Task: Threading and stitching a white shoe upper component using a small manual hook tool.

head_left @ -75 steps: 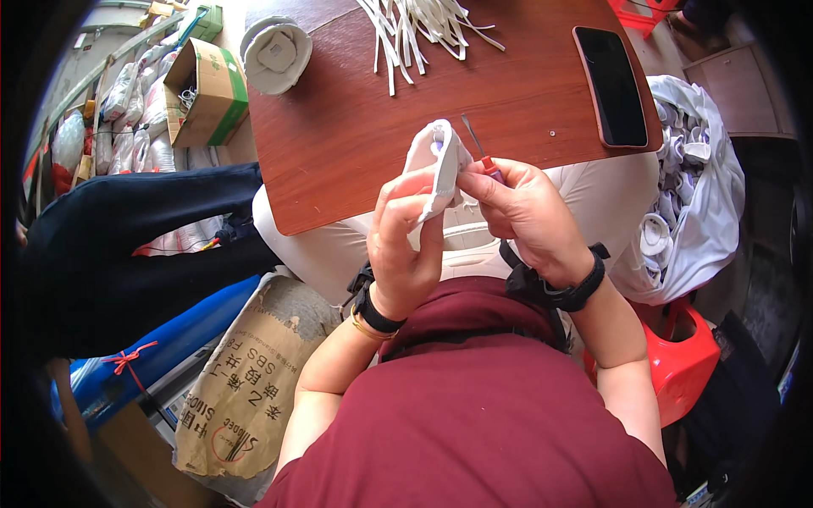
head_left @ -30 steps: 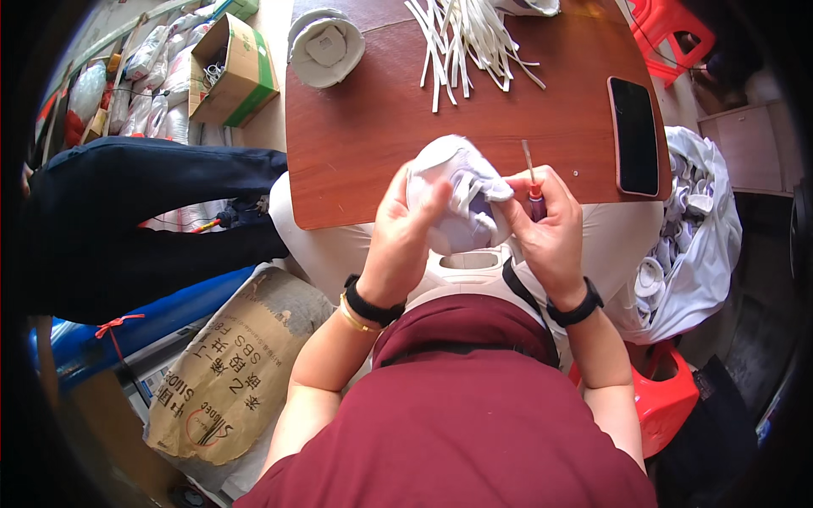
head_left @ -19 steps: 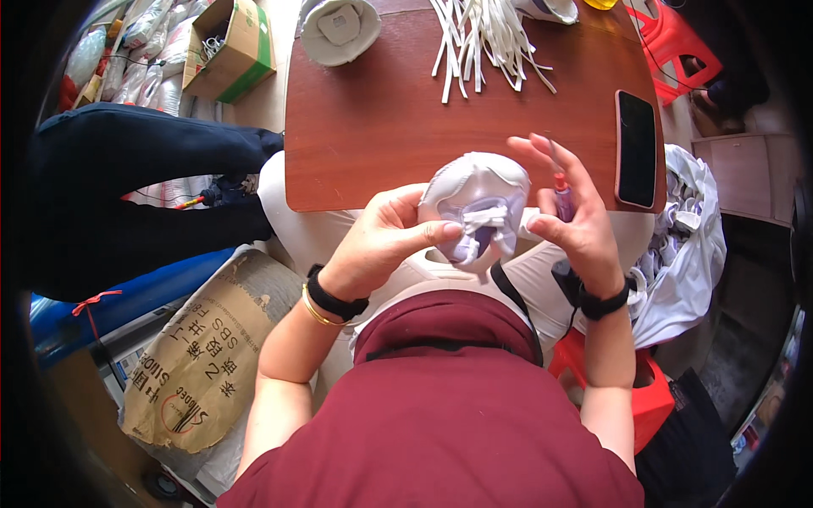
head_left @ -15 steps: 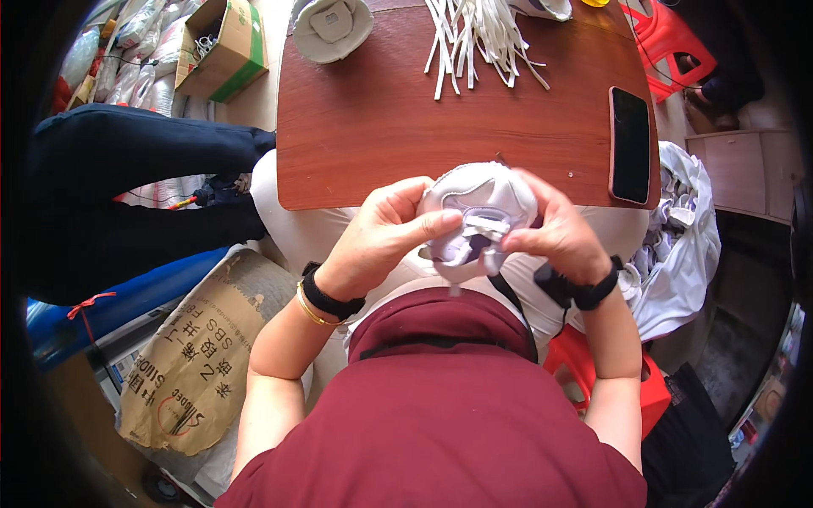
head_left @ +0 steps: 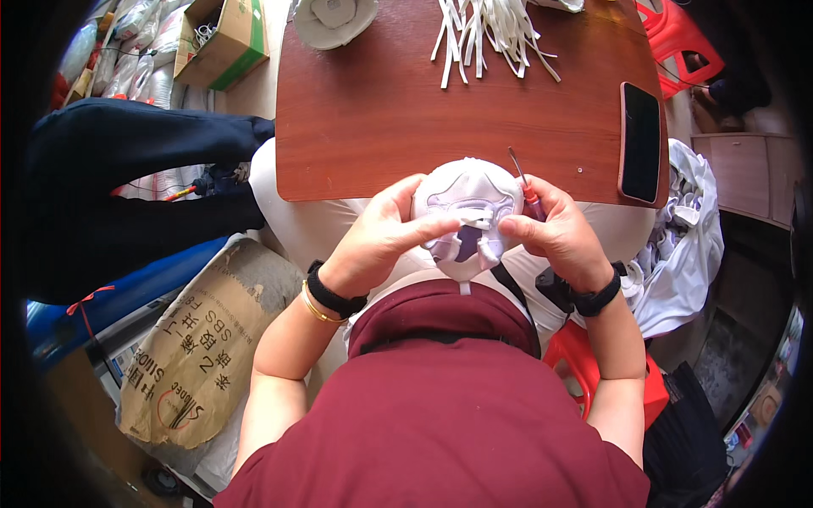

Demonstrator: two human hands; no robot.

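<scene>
Left hand [head_left: 391,222] gripping white shoe upper [head_left: 471,184] by one side, thumb at pale straps across opening. Right hand [head_left: 566,233] closed on opposite side, also holding slim tool [head_left: 532,196], red handle, shaft angled up. Upper held over lap, far end overlapping near edge of counter [head_left: 381,118] in view. Farther back on counter: loose white strips [head_left: 491,38], rounded off-white piece [head_left: 337,15]. Dark-screened phone [head_left: 640,144] near right edge.

We seem to be in a workshop: bags [head_left: 127,74] piled well beyond our left hand [head_left: 381,222], white strips [head_left: 491,38] ahead, a plastic bag [head_left: 684,292] of white pieces [head_left: 680,213] (quite a heap) outside our right hand [head_left: 566,235].
</scene>
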